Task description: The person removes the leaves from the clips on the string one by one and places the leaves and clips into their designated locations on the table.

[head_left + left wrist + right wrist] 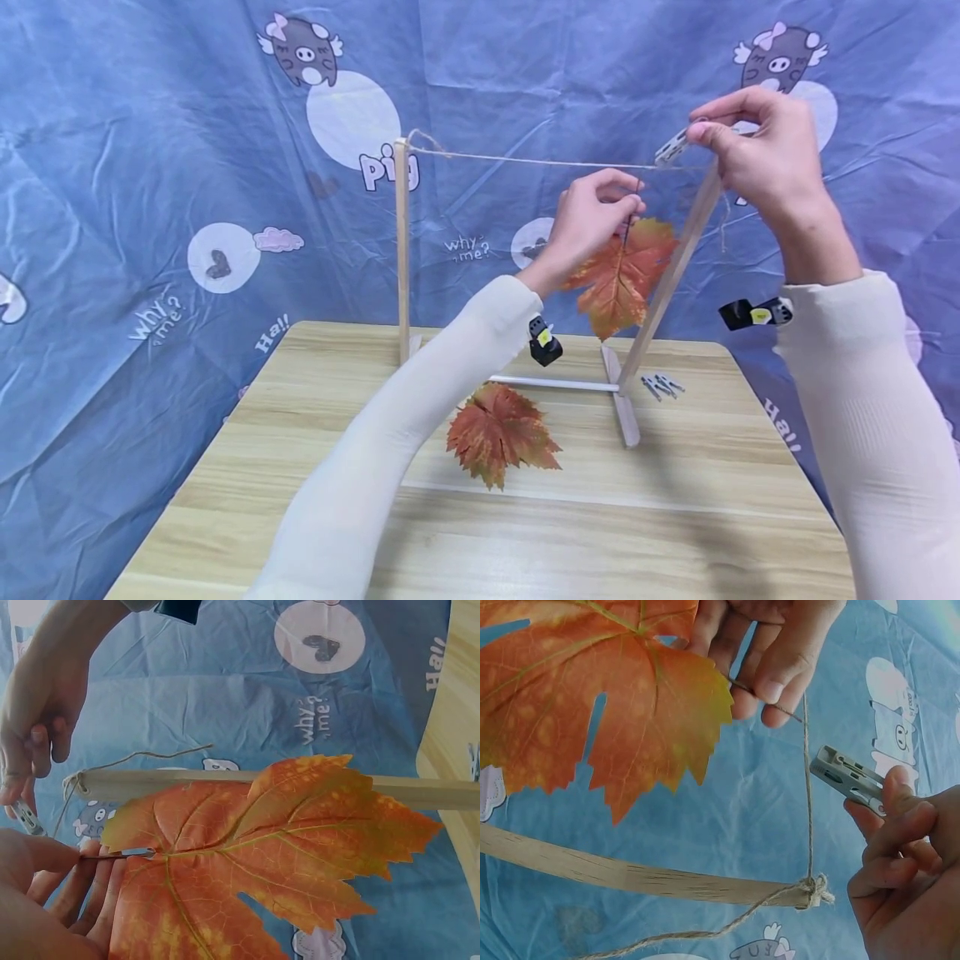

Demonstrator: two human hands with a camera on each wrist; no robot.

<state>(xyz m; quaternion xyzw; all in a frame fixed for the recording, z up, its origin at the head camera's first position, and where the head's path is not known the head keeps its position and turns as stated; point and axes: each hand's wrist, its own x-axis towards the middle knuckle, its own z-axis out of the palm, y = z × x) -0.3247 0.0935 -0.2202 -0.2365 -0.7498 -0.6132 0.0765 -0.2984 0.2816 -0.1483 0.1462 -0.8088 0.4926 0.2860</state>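
My left hand pinches the thin stem of an orange maple leaf, which hangs below the fingers. The stem's end reaches up to the twine strung between two wooden posts. In my right hand a grey clothespin is gripped between thumb and fingers, its nose pointing at the twine close to the stem's tip. The right wrist view shows the twine knotted round the top of the right post, with a loose tail trailing off.
A second red-orange leaf lies on the wooden table. Several spare clothespins are beside the right foot of the frame. A white crossbar joins the posts low down. Behind hangs a blue printed cloth.
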